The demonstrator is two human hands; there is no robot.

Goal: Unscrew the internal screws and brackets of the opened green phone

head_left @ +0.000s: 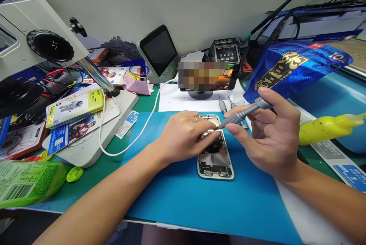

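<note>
An opened smartphone [211,170] with a pale green frame lies on the blue mat, its inner parts showing. My right hand [271,134] is closed on a grey precision screwdriver [240,116], a finger at its end cap and the tip slanting down to the phone. My left hand [185,134], with a ring on one finger, rests over the phone's upper left part. Its thumb and index finger close in beside the screwdriver's tip; what they pinch, if anything, is too small to make out. Beneath these fingers is a round black part [215,147], partly covered.
More screwdrivers [222,104] lie behind the phone. A propped phone [228,79] plays a picture. Around the blue mat [177,203] stand a blue pouch [303,69], a yellow bottle [323,130], a green bottle [28,182], a microscope stand [94,71] and a white cable [145,132].
</note>
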